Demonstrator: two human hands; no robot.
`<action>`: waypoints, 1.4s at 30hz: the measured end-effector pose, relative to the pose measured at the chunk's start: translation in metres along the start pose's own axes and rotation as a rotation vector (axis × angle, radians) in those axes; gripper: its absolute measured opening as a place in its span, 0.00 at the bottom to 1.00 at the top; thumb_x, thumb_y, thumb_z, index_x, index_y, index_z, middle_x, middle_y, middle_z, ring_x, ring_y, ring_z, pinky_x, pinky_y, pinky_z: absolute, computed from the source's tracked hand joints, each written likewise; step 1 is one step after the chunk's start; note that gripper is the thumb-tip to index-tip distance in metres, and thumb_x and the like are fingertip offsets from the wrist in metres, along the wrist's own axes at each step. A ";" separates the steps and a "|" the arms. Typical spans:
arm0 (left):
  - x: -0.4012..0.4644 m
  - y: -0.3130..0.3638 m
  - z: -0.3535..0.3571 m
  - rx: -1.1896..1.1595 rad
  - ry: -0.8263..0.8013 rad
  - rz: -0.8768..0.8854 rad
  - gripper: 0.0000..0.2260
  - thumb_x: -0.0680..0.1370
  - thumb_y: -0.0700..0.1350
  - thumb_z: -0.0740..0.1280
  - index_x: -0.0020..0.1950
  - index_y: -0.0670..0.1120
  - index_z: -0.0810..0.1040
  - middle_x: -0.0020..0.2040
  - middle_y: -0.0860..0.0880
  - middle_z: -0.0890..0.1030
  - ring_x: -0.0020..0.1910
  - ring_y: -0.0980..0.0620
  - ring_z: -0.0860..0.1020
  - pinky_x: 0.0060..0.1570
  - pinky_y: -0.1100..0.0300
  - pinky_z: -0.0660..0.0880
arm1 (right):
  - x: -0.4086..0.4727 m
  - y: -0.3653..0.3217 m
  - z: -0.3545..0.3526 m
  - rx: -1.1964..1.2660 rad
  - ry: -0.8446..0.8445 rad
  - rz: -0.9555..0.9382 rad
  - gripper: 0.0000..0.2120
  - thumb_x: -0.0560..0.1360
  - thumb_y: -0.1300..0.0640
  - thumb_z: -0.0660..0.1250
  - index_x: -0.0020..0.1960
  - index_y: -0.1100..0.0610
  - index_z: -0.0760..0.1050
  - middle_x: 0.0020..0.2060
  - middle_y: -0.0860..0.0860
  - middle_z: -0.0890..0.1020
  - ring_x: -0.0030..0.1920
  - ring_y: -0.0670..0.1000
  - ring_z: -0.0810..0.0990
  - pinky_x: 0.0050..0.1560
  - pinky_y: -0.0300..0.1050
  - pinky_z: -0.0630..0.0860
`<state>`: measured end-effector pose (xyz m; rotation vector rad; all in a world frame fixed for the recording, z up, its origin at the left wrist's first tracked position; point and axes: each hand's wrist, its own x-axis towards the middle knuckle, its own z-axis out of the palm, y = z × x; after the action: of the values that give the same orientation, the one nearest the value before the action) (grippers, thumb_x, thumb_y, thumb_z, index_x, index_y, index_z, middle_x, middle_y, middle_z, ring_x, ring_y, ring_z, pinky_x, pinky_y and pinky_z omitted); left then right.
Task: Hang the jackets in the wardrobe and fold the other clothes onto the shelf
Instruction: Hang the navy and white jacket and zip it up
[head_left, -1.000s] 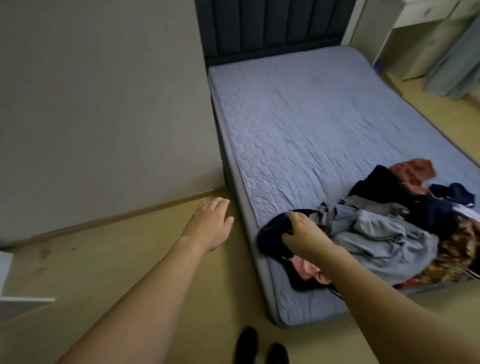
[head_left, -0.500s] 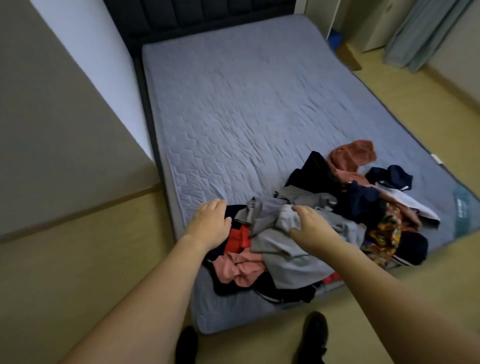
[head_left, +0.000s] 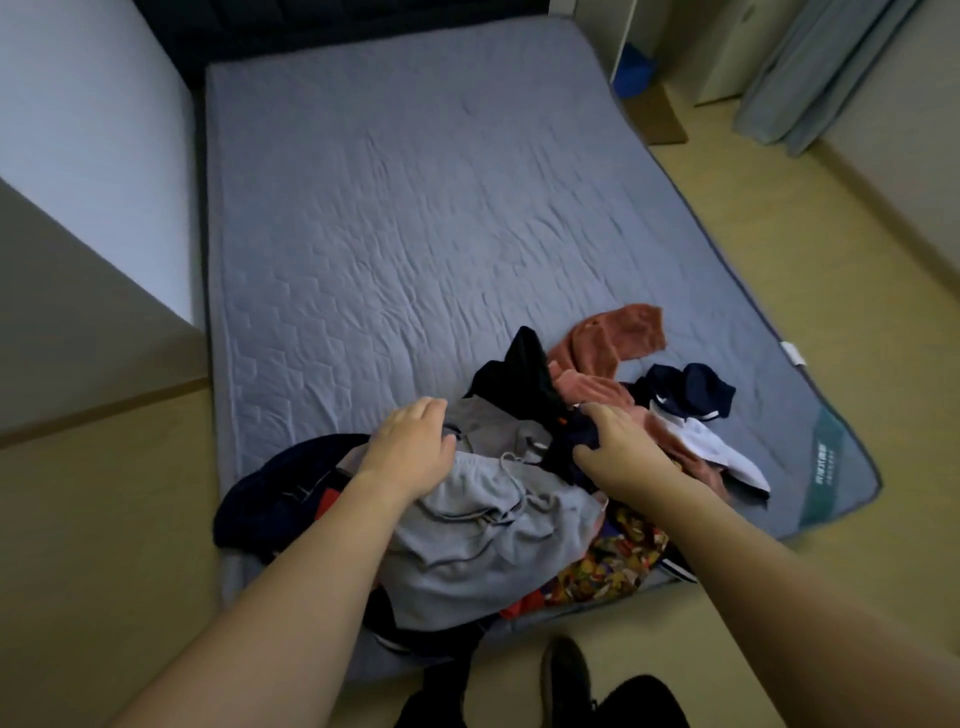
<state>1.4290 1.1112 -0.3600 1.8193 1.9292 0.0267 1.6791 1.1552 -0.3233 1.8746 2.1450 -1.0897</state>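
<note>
Reaching into clothes pile (head_left: 519, 499) at near corner of bed (head_left: 415, 208), head view only. Left hand (head_left: 410, 447) flat, fingers relaxed, resting on grey drawstring garment (head_left: 483, 540), which runs toward viewer beneath it. Right hand (head_left: 618, 447) curled, pinching dark navy garment (head_left: 569, 447) just left of fingertips. Right hand likely nearer next pick. Wardrobe, shelf out of sight.

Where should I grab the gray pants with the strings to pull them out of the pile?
Probably at the waistband of the gray pants, where the drawstring lies. That bunched edge faces up on top of the clothes pile, just beside the left hand. Come from above and lift, since the legs trail toward the mattress edge.
</note>
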 end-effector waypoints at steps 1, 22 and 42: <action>0.015 0.018 0.006 -0.005 0.000 0.003 0.24 0.82 0.50 0.58 0.75 0.42 0.62 0.74 0.44 0.65 0.71 0.43 0.64 0.71 0.51 0.61 | 0.007 0.020 -0.008 0.010 0.001 0.006 0.25 0.74 0.58 0.62 0.70 0.60 0.66 0.68 0.56 0.70 0.67 0.57 0.68 0.63 0.48 0.69; 0.377 0.349 0.368 -0.140 -0.403 -0.129 0.38 0.72 0.45 0.67 0.77 0.57 0.51 0.77 0.45 0.55 0.73 0.42 0.61 0.71 0.47 0.60 | 0.254 0.541 0.036 0.100 -0.386 0.241 0.32 0.71 0.53 0.69 0.72 0.54 0.63 0.67 0.55 0.71 0.65 0.56 0.72 0.61 0.42 0.70; 0.335 0.366 0.209 -0.977 -0.090 -0.128 0.07 0.62 0.38 0.64 0.32 0.48 0.81 0.31 0.54 0.76 0.32 0.58 0.72 0.31 0.67 0.67 | 0.261 0.486 -0.078 1.923 -0.082 0.449 0.19 0.73 0.55 0.59 0.59 0.60 0.81 0.56 0.59 0.82 0.54 0.61 0.82 0.55 0.59 0.77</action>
<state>1.8469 1.4048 -0.5315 1.0136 1.5276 0.6985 2.0805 1.4117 -0.6129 2.1057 -0.0909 -3.3103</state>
